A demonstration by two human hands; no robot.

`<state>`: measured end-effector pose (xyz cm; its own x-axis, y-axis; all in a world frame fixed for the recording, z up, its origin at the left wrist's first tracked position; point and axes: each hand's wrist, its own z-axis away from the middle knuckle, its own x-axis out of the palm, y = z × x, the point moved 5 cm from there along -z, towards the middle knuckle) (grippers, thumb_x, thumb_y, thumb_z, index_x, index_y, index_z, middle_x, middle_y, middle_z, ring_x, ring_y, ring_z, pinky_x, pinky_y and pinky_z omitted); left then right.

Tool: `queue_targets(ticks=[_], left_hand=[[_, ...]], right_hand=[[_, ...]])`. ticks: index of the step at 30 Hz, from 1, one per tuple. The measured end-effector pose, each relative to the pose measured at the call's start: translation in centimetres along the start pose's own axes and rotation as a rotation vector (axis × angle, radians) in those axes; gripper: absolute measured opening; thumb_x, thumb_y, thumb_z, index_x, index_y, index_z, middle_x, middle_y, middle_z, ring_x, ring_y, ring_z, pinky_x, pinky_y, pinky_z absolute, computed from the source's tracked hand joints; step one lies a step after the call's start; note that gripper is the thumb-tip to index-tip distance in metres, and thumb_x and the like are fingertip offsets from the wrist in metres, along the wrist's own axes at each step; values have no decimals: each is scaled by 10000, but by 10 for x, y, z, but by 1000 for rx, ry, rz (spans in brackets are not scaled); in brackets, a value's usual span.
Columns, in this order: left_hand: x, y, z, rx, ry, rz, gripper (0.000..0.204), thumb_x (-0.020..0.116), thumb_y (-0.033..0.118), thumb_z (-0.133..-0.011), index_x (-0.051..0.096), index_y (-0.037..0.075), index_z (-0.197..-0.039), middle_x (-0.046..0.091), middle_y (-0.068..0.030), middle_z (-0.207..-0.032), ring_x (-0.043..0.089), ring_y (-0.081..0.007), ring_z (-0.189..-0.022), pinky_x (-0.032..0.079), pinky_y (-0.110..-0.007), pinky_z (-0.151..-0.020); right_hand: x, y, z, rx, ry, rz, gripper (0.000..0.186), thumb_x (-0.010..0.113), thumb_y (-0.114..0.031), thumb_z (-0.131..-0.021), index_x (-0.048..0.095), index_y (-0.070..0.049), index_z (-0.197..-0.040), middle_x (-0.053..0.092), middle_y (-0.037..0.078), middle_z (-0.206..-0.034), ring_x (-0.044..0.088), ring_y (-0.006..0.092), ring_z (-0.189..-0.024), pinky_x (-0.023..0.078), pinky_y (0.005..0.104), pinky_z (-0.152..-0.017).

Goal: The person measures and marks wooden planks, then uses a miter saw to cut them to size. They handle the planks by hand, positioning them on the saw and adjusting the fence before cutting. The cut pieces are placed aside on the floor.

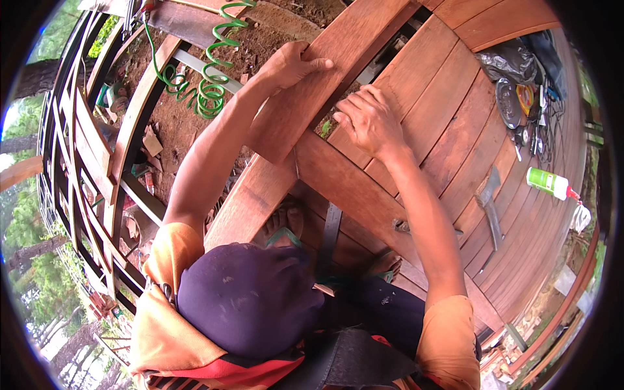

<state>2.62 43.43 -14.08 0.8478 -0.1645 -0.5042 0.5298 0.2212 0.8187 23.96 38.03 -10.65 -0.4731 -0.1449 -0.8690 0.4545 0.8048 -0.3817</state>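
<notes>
A reddish-brown wooden plank (312, 84) lies slantwise across the frame, its lower end over another board (253, 195). At the plank's left edge my left hand (289, 65) is closed on it, thumb on top and the other fingers partly hidden. My right hand (374, 120) is by the plank's right edge, above the gap next to the deck boards (422, 71). Its fingers are bent and close together; what they hold, if anything, is hidden. A crosswise board (351, 185) meets the plank's lower end.
A hammer-like tool (491, 208) and a green-and-white bottle with a red cap (551, 184) lie on the decking to the right. Beyond them sit small tools beside a black plastic bag (510, 62). A coiled green hose (211, 84) hangs at upper left, near curved framing (123, 143).
</notes>
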Motion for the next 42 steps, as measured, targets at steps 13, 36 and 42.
queue_targets(ticks=[13, 36, 42], left_hand=[[11, 34, -26, 80, 84, -174, 683, 815, 585, -812, 671, -52, -1014, 714, -279, -955, 722, -368, -964, 535, -475, -824], [-21, 12, -87, 216, 33, -213, 727, 775, 695, -785, 757, 33, -1085, 747, -197, -987, 718, -324, -987, 544, -447, -870], [-2, 18, -111, 78, -6, -217, 769, 792, 710, -763, 769, 27, -1114, 753, -193, -1005, 721, -324, -1014, 551, -451, -877]], right_hand=[[-10, -3, 5, 31, 127, -35, 275, 610, -267, -998, 550, -10, -1076, 592, 183, -1058, 606, 382, -1056, 514, 482, -943], [-6, -3, 3, 96, 71, -36, 361, 712, -295, -924, 572, -35, -1133, 619, 170, -1104, 616, 381, -1092, 510, 500, -989], [-6, 1, -1, 81, 56, 33, 367, 714, -308, -924, 577, -47, -1143, 624, 150, -1113, 618, 374, -1103, 509, 500, -987]])
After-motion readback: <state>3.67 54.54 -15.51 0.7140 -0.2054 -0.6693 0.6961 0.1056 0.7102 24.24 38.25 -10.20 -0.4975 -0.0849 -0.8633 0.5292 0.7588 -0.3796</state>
